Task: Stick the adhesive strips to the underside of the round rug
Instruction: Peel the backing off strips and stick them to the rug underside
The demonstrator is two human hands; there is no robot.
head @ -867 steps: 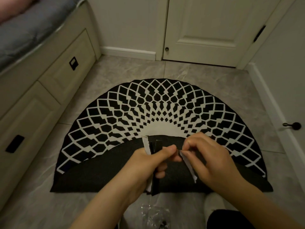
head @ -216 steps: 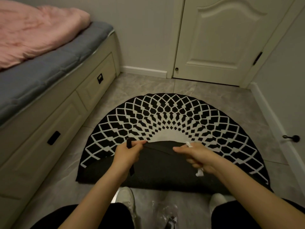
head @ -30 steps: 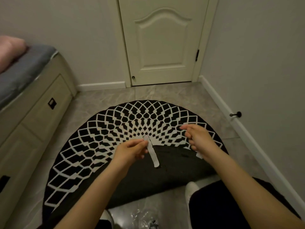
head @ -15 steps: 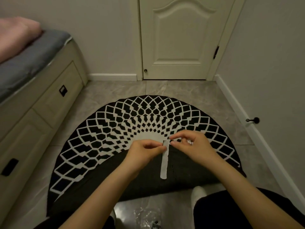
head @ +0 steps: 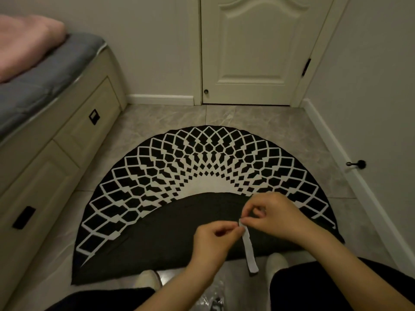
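The round black-and-white rug point(head: 202, 162) lies on the tiled floor with its near half folded back, so the dark underside point(head: 170, 234) faces up. A white adhesive strip point(head: 248, 250) hangs down over that underside. My left hand point(head: 213, 241) pinches the strip's top end from the left. My right hand point(head: 274, 216) pinches the same top end from the right, fingers curled. Both hands are above the folded underside, near its right half.
A bed with drawers point(head: 56, 140) runs along the left. A closed door point(head: 253, 50) stands ahead and a wall with a door stop point(head: 357, 164) on the right. My knees and light shoes point(head: 146, 279) are at the near rug edge, with a clear plastic bag point(head: 211, 297) between them.
Both hands moved down and to the right with the strip, now over the right part of the dark underside. The view tilted down slightly.
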